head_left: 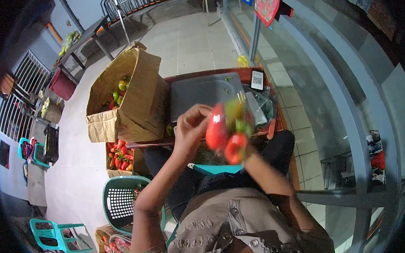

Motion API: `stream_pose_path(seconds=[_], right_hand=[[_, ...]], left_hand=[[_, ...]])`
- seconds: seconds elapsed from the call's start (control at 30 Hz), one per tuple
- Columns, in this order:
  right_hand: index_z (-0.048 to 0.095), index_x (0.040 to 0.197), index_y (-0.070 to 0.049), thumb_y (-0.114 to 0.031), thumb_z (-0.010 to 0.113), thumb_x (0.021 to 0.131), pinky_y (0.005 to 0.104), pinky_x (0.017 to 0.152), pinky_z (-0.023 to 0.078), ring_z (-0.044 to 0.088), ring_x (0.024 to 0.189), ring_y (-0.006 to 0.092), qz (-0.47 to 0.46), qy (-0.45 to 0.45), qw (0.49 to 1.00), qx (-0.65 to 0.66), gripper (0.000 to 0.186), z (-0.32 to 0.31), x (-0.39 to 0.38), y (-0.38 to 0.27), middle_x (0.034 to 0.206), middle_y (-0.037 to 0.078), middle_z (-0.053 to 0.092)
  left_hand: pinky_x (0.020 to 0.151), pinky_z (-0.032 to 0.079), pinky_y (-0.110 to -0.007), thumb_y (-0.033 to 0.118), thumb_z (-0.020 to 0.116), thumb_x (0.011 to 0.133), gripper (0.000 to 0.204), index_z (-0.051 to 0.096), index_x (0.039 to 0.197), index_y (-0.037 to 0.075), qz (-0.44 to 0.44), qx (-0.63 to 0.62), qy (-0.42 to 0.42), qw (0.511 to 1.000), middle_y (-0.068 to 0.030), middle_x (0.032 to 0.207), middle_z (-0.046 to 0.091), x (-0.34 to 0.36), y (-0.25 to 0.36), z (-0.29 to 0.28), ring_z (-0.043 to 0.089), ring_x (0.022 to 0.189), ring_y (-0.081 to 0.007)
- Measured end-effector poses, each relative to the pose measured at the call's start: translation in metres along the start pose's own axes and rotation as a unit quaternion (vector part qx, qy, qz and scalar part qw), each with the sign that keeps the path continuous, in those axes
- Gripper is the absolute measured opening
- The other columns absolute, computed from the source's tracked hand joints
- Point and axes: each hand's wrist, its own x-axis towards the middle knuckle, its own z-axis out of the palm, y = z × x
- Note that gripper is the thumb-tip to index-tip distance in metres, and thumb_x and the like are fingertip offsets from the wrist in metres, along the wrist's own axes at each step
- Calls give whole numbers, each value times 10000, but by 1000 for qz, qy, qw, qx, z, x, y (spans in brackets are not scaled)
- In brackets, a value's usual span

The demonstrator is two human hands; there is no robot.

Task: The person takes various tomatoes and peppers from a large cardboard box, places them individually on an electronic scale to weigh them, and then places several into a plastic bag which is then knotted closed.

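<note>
A shiny bundle of red and green-yellow peppers (217, 129), seemingly in clear plastic, is held up in front of me and smeared by motion. My right hand (248, 152) is behind it, mostly hidden, and supports it from the lower right. At the bundle's left side is my left hand (192, 124), its fingers curled into a pinch; what they grip, if anything, is too hidden to name. Below and behind the bundle lies a grey board (199, 92) on a reddish-brown table (189, 74), with small green scraps on it.
An open cardboard box (142, 93) with green and red peppers stands on the table's left. Red peppers fill a lower box (120, 156) beside a green plastic basket (118, 200). A printed code card (257, 80) and plastic bags (264, 102) lie right, near a glass partition (323, 87).
</note>
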Motion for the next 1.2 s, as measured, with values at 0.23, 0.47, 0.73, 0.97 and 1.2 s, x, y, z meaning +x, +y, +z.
stream_pose_path(seconds=[0.23, 0.47, 0.73, 0.97, 1.2], right_hand=[[576, 1016, -120, -289, 592, 895, 214, 371, 382, 536, 482, 98, 247, 275, 902, 221, 209, 5, 2, 69, 729, 24, 616], [536, 909, -129, -223, 551, 914, 185, 384, 261, 402, 486, 80, 295, 363, 841, 270, 95, 12, -2, 75, 712, -16, 517], [580, 895, -79, -216, 545, 919, 272, 451, 373, 492, 535, 139, 142, 317, 922, -174, 143, 29, -4, 30, 692, 24, 532], [545, 874, 3, -93, 526, 871, 411, 670, 425, 540, 824, 338, -99, 169, 736, -648, 98, 21, 21, 7, 885, 157, 523], [527, 782, 53, -82, 600, 838, 326, 604, 404, 500, 672, 213, -92, 181, 862, -464, 163, -12, 43, -2, 750, 106, 468]], left_hand=[[714, 443, -215, 76, 635, 857, 90, 625, 890, -7, 36, 29, 222, 974, -7, 845, 622, 4, -86, -6, 546, 760, -57], [653, 444, -215, 66, 632, 849, 84, 602, 844, -12, 29, 33, 278, 960, -31, 771, 606, -6, -89, 7, 540, 697, -77], [664, 456, -312, 42, 668, 782, 115, 586, 812, -33, 113, 208, 265, 935, -118, 819, 581, -5, -75, 14, 570, 733, -235], [679, 445, -310, 18, 635, 793, 73, 597, 839, -23, 172, 218, 189, 942, -111, 842, 584, 0, -62, 3, 560, 791, -228], [688, 438, -222, 23, 655, 807, 99, 595, 876, -12, 186, 244, 110, 945, -58, 906, 598, 6, -53, -2, 536, 777, -102]])
